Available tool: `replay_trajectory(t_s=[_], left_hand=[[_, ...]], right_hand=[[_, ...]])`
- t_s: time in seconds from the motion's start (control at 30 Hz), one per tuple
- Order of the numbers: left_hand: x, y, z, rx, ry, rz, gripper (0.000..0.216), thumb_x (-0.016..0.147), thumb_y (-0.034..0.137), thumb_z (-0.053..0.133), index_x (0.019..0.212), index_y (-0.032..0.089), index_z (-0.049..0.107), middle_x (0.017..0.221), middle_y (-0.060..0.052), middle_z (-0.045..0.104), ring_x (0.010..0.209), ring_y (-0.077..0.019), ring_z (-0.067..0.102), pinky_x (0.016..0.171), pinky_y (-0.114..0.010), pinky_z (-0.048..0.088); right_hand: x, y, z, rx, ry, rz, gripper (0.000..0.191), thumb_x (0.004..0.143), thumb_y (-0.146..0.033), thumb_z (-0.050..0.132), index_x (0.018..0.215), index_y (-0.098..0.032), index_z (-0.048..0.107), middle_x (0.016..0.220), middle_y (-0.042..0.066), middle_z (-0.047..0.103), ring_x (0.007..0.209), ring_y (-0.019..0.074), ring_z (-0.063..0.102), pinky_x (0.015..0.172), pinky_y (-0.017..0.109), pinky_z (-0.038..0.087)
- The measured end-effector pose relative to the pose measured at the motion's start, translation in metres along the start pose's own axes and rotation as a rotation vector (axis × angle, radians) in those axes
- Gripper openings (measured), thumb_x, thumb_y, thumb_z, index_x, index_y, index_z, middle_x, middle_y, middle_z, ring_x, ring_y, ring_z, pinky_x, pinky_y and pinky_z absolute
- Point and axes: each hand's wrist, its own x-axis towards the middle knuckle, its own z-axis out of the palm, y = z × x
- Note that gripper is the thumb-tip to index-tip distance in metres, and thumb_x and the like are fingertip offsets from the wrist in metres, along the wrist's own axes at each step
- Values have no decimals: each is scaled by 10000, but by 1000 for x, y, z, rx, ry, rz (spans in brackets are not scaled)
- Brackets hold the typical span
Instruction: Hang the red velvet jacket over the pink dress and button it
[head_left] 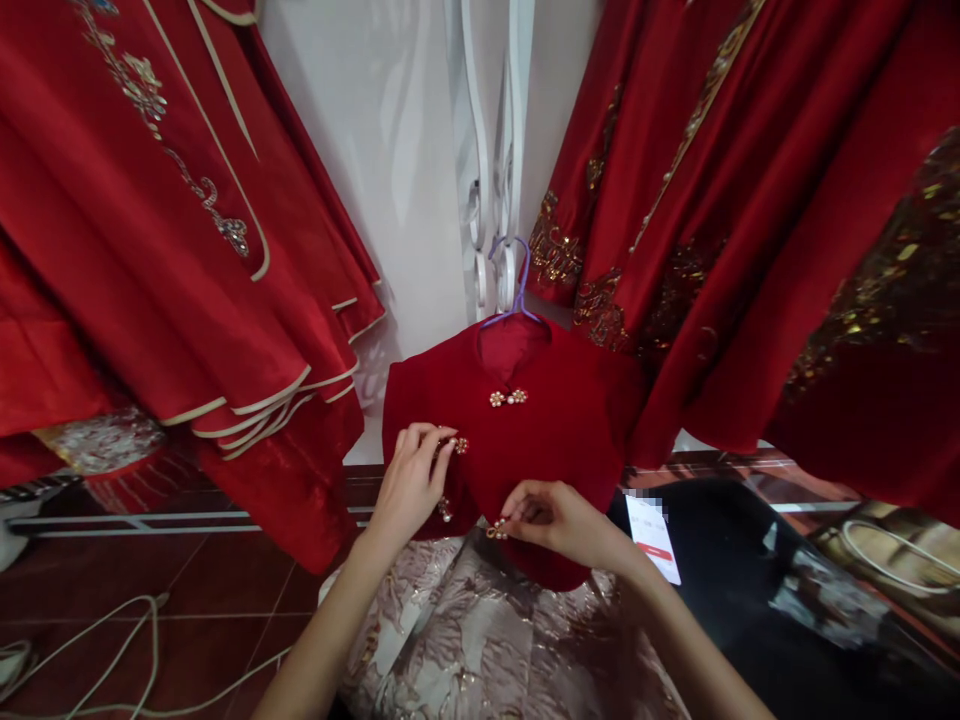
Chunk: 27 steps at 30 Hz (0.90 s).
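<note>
A short red velvet jacket (577,420) hangs on a purple hanger (523,285), its neck joined by a beaded pearl clasp (509,398). My left hand (412,475) pinches the front edge at a flower-shaped pearl clasp half (461,445), partly covered by my fingers. Below that hand, another clasp half (445,510) shows on the same edge. Lower on the opposite side, my right hand (559,515) is closed with thumb and fingertips on a pearl clasp half (496,530). Between my hands the lower front stands apart.
Red embroidered garments hang at the left (247,290) and right (750,260). White door handles (480,150) rise behind the hanger. A lit phone (652,540) lies on a black surface (720,590). Patterned brocade fabric (487,640) spreads below the jacket. A white cable (154,640) crosses the tiled floor.
</note>
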Motion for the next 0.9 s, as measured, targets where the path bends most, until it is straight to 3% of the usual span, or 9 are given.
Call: replay_trajectory(t_s=[0.23, 0.37, 0.53, 0.63, 0.73, 0.8, 0.9], left_hand=[[16, -14, -3, 84, -73, 135, 189, 884, 274, 545, 1024, 252, 670, 957, -53, 546, 922, -203, 506, 817, -347, 484], [24, -10, -11, 45, -70, 168, 99, 852, 261, 598, 906, 217, 669, 1040, -44, 613, 982, -198, 547, 921, -401, 458], [34, -10, -13, 146, -69, 300, 142, 897, 226, 526, 939, 231, 661, 862, 19, 704, 820, -144, 626, 1144, -564, 129], [37, -10, -11, 200, -31, 356, 186, 915, 230, 492, 954, 246, 674, 810, 29, 706, 783, -138, 623, 1151, -575, 68], [43, 1, -7, 186, -8, 353, 198, 922, 244, 473, 968, 241, 665, 844, 21, 701, 807, -145, 611, 1143, -555, 142], [50, 14, -3, 170, -1, 354, 213, 932, 260, 451, 1012, 228, 645, 918, -4, 686, 864, -156, 595, 1099, -497, 270], [68, 34, 5, 204, -35, 376, 231, 931, 295, 452, 1066, 207, 617, 1033, -55, 628, 967, -193, 542, 907, -385, 428]], right_hand=[[-11, -14, -15, -55, 14, 15, 168, 799, -328, 655, 852, -173, 617, 800, 41, 680, 727, 130, 611, 665, 262, 475], [-11, -14, -7, -109, 26, -35, 123, 811, -294, 638, 856, -184, 606, 796, 29, 673, 708, 122, 601, 651, 251, 475], [-10, -16, -1, -149, 52, -51, 94, 816, -262, 623, 863, -182, 610, 789, 28, 678, 692, 123, 607, 638, 248, 483], [-13, -19, -5, -170, 42, -41, 90, 813, -259, 625, 858, -181, 614, 804, 34, 698, 699, 127, 621, 642, 247, 487], [-18, -22, -9, -202, 25, -28, 81, 815, -246, 619, 859, -178, 620, 796, 34, 702, 692, 128, 623, 629, 242, 485], [-21, -24, -11, -227, -6, -16, 79, 815, -236, 614, 868, -178, 627, 798, 32, 706, 700, 130, 630, 637, 243, 489], [-26, -25, -13, -257, -82, 10, 82, 812, -222, 614, 878, -182, 642, 807, 26, 717, 720, 135, 645, 647, 241, 494]])
